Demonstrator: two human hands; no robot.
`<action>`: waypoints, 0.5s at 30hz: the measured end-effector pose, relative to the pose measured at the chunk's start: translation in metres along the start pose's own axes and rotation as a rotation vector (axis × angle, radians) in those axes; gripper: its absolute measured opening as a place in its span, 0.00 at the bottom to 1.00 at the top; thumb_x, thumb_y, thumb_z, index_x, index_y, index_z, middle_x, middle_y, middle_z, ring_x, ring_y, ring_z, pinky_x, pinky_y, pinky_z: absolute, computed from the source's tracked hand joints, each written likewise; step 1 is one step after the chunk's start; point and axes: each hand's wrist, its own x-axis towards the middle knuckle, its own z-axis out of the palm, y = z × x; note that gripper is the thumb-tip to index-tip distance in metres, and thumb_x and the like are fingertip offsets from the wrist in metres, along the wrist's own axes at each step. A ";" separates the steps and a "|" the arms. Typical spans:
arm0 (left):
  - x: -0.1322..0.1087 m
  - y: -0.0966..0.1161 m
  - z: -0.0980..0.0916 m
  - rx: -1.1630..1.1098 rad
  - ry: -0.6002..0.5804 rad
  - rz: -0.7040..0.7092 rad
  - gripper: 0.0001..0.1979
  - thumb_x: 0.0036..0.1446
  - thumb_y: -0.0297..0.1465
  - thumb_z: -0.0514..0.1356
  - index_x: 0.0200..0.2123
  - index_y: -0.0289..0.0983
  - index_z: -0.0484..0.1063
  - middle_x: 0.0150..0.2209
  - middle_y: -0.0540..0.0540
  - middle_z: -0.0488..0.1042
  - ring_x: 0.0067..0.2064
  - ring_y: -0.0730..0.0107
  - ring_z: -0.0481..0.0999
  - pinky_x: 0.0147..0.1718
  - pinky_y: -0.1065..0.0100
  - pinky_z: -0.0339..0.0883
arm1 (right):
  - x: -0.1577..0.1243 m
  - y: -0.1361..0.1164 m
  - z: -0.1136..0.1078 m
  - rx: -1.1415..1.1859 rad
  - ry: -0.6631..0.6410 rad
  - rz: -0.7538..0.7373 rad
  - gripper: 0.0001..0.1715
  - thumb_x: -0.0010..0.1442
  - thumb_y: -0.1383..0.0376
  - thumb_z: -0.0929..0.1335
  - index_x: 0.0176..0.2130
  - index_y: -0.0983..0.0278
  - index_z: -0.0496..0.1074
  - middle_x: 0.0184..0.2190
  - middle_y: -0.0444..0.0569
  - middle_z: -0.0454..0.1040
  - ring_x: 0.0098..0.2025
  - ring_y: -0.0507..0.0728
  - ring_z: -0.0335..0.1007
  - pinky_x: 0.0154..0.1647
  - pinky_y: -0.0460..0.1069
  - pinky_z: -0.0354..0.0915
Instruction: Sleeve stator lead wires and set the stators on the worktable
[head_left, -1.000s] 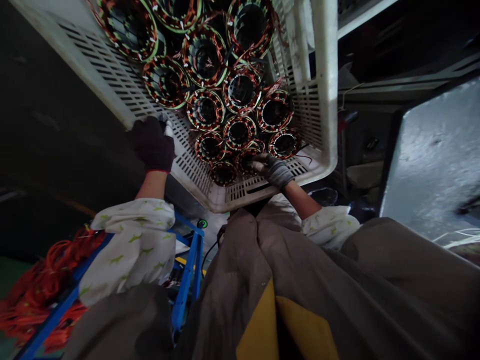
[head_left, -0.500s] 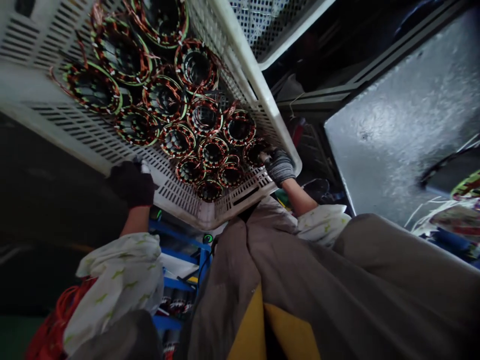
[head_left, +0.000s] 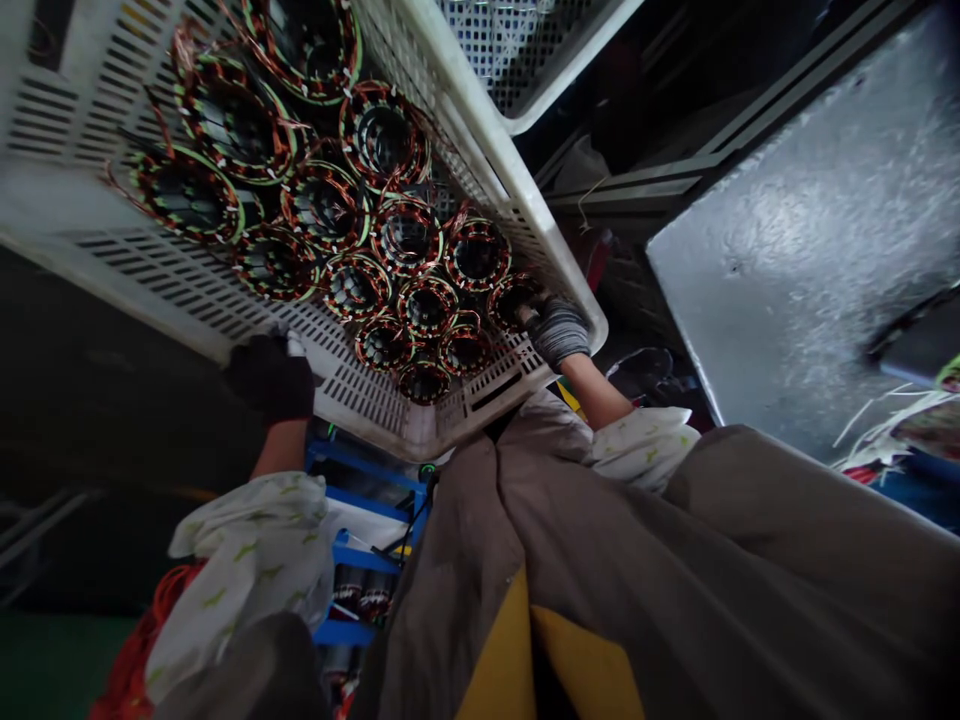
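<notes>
A: Starting at the far left, what does the person have there?

B: Low in that corner lies a heap of orange wire (head_left: 124,660), partly hidden by the person's pale patterned sleeve (head_left: 240,560). Above the sleeve, the left hand (head_left: 270,378), in a dark glove, is clenched over the outer rim of a white slotted crate (head_left: 112,255), fingers wrapped round the edge.

A: And the crate itself?

B: It is tilted in the view and packed with wound stators (head_left: 405,235), round cores ringed with copper coil and green edging, sitting close together in rows and touching one another. Below the crate's near corner a blue frame (head_left: 360,520) shows between the sleeve and the person's brown apron (head_left: 600,590).

A: Where is the other hand?

B: The right hand (head_left: 556,330), in a grey knit glove, is at the crate's opposite wall near the close corner. It is closed there, fingers reaching inside just beside the last stator in the row (whether it clamps the rim or the stator, the picture does not show clearly).

A: Further right?

B: A second white crate (head_left: 525,60) stands above, beside the first, and then a dull grey metal sheet (head_left: 795,260) fills the right side, with pale loose wires (head_left: 885,430) at its lower edge
</notes>
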 end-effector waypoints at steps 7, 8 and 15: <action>-0.003 0.000 0.000 0.025 0.008 0.007 0.23 0.76 0.45 0.50 0.53 0.33 0.74 0.56 0.23 0.78 0.59 0.35 0.77 0.55 0.46 0.68 | -0.017 -0.003 -0.005 0.495 0.116 -0.079 0.15 0.78 0.61 0.67 0.57 0.64 0.79 0.53 0.58 0.87 0.55 0.61 0.84 0.62 0.52 0.76; -0.003 0.000 -0.001 0.025 0.009 0.008 0.22 0.76 0.45 0.50 0.52 0.35 0.74 0.55 0.25 0.78 0.59 0.35 0.78 0.55 0.46 0.68 | -0.018 -0.007 -0.005 0.588 0.139 -0.101 0.16 0.79 0.61 0.66 0.57 0.64 0.78 0.53 0.57 0.87 0.54 0.60 0.84 0.62 0.52 0.77; -0.004 -0.002 -0.016 0.070 -0.033 0.074 0.23 0.77 0.45 0.46 0.52 0.39 0.76 0.51 0.30 0.79 0.60 0.33 0.77 0.52 0.46 0.67 | 0.026 -0.059 0.012 0.781 0.093 -0.137 0.15 0.75 0.68 0.66 0.57 0.65 0.78 0.55 0.51 0.87 0.56 0.53 0.81 0.69 0.49 0.72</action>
